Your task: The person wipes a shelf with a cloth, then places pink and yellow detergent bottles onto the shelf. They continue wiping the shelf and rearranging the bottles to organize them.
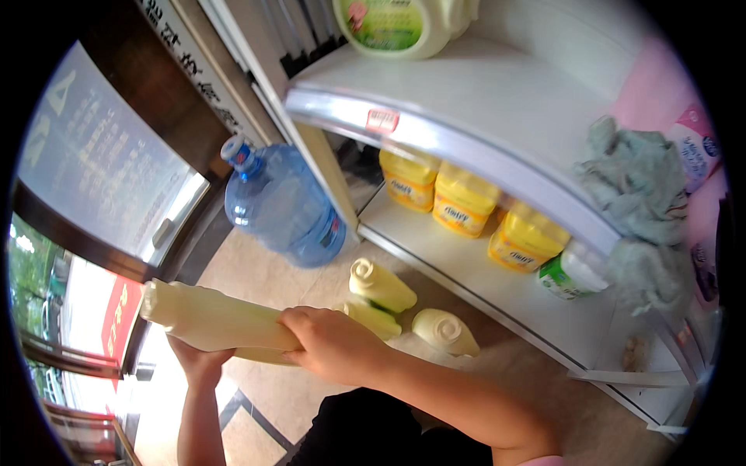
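Note:
A pale yellow-green plastic bottle (227, 319) lies sideways between my two hands, its capped end pointing left. My left hand (201, 360) supports it from below near the capped end. Around its other end, my right hand (338, 343) is gripped with the thumb showing on the near side. Beyond my right hand, similar pale bottles stand on the floor: one at the back (384, 286), a second bottle (373, 321) partly hidden by my hand, and a third bottle (447, 332) to the right.
A large blue water-cooler bottle (285, 204) stands beside the white shelf unit (466, 128). Yellow jugs (463, 201) and a white-green container (571, 274) occupy its lower shelf. A grey-green cloth (635, 180) hangs at right; a pale jug (396, 29) sits above. Glass doors (111, 151) stand left.

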`<control>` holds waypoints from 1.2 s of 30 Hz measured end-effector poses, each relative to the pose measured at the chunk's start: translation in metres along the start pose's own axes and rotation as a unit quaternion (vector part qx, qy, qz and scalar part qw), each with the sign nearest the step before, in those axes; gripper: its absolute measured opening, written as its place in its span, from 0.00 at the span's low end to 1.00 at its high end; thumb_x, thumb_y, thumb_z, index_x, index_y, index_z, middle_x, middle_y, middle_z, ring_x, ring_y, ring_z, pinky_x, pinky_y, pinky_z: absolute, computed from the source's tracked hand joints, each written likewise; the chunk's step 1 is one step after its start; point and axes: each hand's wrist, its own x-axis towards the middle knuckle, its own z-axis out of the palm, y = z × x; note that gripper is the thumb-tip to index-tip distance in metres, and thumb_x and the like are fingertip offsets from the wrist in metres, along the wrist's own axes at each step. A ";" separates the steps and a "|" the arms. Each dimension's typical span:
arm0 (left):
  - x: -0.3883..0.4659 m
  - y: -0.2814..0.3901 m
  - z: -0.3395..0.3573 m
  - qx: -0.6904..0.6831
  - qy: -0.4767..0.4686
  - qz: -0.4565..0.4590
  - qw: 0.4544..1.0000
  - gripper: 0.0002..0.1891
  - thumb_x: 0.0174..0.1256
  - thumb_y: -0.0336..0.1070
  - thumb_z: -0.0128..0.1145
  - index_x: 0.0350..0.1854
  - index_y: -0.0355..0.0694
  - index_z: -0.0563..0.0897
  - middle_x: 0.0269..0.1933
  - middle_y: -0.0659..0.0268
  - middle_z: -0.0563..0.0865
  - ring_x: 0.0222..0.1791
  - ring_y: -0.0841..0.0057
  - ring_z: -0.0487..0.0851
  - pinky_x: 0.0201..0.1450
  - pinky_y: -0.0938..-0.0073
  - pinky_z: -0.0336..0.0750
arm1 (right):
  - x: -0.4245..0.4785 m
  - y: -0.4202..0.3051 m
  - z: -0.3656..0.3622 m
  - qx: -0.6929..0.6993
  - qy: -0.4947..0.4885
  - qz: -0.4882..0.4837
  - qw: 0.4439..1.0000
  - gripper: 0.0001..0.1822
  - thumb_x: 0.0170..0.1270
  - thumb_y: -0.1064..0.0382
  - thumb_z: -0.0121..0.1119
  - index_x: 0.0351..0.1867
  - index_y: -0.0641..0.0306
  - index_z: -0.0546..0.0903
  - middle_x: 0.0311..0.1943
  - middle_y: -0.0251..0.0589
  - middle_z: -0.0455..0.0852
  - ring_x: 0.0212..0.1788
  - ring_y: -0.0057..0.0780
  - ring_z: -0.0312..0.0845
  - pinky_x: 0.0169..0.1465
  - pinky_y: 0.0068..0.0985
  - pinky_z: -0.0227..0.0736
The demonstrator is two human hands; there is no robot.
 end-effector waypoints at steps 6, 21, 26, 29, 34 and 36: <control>-0.082 -0.081 0.009 0.017 -0.024 -0.123 0.992 0.45 0.35 0.24 0.79 0.60 0.39 0.68 0.50 0.62 0.82 0.50 0.70 0.84 0.54 0.67 0.80 | -0.052 0.077 0.080 0.035 -0.020 0.080 0.996 0.16 0.61 0.63 0.67 0.44 0.72 0.80 0.38 0.55 0.87 0.43 0.49 0.85 0.46 0.40 0.78; -0.070 -0.146 0.030 0.224 0.015 -0.102 0.969 0.45 0.34 0.33 0.80 0.59 0.41 0.66 0.52 0.56 0.81 0.52 0.57 0.83 0.56 0.56 0.78 | -0.062 0.152 0.075 0.377 -0.219 0.279 0.855 0.34 0.82 0.49 0.45 0.82 0.52 0.50 0.74 0.42 0.65 0.71 0.34 0.69 0.66 0.30 0.72; -0.041 -0.179 0.054 0.215 0.098 -0.169 0.957 0.44 0.36 0.34 0.79 0.59 0.41 0.65 0.52 0.56 0.81 0.54 0.56 0.82 0.56 0.54 0.77 | -0.049 0.130 0.037 0.451 -0.117 0.290 0.836 0.26 0.82 0.54 0.44 0.75 0.61 0.65 0.64 0.44 0.79 0.57 0.29 0.81 0.59 0.28 0.77; -0.025 -0.197 0.076 0.189 0.102 -0.176 0.961 0.45 0.37 0.35 0.79 0.60 0.40 0.65 0.52 0.54 0.81 0.55 0.55 0.80 0.57 0.54 0.75 | -0.050 0.143 0.039 0.458 -0.047 0.316 0.829 0.25 0.82 0.53 0.44 0.73 0.62 0.67 0.61 0.42 0.82 0.56 0.27 0.82 0.57 0.26 0.77; -0.033 -0.260 0.100 0.220 0.154 -0.134 0.954 0.50 0.36 0.38 0.80 0.65 0.38 0.63 0.53 0.51 0.78 0.55 0.51 0.78 0.58 0.53 0.73 | -0.051 0.157 0.055 0.403 -0.014 0.315 0.859 0.22 0.81 0.52 0.48 0.68 0.59 0.74 0.53 0.34 0.86 0.47 0.19 0.83 0.48 0.21 0.77; -0.036 -0.258 0.114 0.221 0.138 -0.128 0.957 0.50 0.35 0.39 0.80 0.65 0.37 0.64 0.53 0.51 0.77 0.56 0.52 0.77 0.58 0.54 0.73 | -0.048 0.151 0.044 0.388 -0.020 0.310 0.868 0.22 0.81 0.51 0.48 0.68 0.58 0.75 0.55 0.34 0.86 0.48 0.19 0.82 0.51 0.21 0.75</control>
